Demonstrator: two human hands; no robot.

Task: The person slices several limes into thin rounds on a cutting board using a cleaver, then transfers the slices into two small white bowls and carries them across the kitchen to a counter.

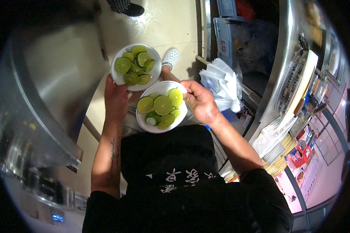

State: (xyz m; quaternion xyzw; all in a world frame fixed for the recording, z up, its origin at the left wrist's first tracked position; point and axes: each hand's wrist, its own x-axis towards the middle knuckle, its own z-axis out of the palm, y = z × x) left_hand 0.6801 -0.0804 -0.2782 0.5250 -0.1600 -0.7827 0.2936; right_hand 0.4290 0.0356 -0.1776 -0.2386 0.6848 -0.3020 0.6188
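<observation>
Two round white plates of sliced lime are held over the floor, close to my body. My left hand (116, 96) grips the lower left rim of the farther plate (149, 82), its thumb at the edge. On that plate lie several lime slices (122, 65). My right hand (201, 100) pinches the right rim of the nearer plate (140, 120) between thumb and fingers. Lime slices (162, 105) and a rounded lime end piece (152, 118) rest on it. The two plates are very close at their rims; whether they touch is hard to tell.
A steel counter (58, 128) runs along the left. Plastic bags (221, 84) hang at the right, below a steel counter edge (268, 96). Blue plastic crates (224, 38) stand on a shelf at the upper right. Another person's dark shoe (134, 10) is on the floor ahead.
</observation>
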